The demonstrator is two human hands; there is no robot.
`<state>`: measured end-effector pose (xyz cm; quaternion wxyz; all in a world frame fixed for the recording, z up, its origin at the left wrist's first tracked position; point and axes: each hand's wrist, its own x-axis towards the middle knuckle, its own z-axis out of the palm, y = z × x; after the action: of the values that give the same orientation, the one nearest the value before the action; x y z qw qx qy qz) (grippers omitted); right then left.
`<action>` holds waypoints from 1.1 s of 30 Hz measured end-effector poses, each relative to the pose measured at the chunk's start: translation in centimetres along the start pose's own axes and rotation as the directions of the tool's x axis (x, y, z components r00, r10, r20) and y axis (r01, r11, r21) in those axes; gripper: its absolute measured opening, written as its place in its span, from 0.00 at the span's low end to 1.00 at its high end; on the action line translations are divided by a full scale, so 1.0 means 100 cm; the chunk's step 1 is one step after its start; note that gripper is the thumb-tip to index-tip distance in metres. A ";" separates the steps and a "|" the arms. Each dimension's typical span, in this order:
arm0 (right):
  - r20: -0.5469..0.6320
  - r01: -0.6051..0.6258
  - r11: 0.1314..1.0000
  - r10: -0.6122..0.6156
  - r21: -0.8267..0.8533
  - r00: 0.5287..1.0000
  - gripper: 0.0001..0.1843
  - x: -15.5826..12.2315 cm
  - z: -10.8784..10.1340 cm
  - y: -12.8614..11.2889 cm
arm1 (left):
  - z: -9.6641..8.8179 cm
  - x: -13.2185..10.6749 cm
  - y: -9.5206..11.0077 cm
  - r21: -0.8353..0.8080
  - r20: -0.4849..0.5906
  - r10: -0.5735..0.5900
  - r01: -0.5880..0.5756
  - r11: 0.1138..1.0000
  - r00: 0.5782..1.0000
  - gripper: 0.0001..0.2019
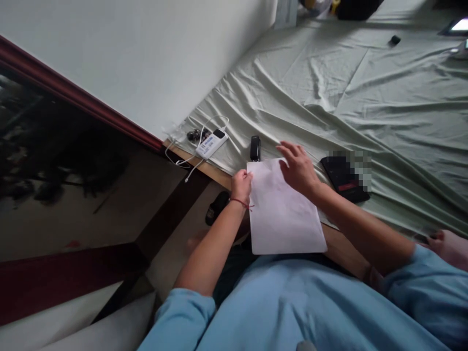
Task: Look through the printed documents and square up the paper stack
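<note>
A white sheet of paper with rounded corners lies in front of my body, its lower edge close to my blue shirt. My left hand is closed on the sheet's upper left edge, the thumb on top. Over the upper right part of the sheet is my right hand, its fingers apart and holding nothing. Whether its palm touches the paper I cannot tell. Just beyond the top edge of the paper is a small black device, lying on the bed sheet.
A white power bank with cables lies at the wooden bed edge, left of the paper. To the right is a black pouch-like item, partly pixelated. A pale green bed sheet has folds. A dark shoe is below.
</note>
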<state>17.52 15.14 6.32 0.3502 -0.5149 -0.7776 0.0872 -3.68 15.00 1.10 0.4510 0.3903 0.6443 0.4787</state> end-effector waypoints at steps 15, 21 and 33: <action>0.343 -0.544 0.620 0.422 0.566 0.839 0.27 -0.117 -0.031 0.015 | -0.017 -0.065 0.013 -0.529 -0.151 -0.062 -0.028 0.848 0.987 0.26; 0.279 -0.507 0.515 0.457 0.691 0.845 0.25 -0.119 -0.037 0.023 | -0.010 -0.080 0.011 -0.457 0.102 -0.045 0.087 0.885 0.994 0.27; 0.150 -0.463 0.735 0.453 0.495 0.879 0.15 -0.121 -0.033 0.019 | -0.018 -0.083 -0.013 -0.172 -0.023 -0.117 0.111 0.979 0.993 0.28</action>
<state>23.78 4.82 2.30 0.4356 -0.5759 -0.5775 0.3809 -3.13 6.43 1.78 0.4987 0.3048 0.6296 0.5119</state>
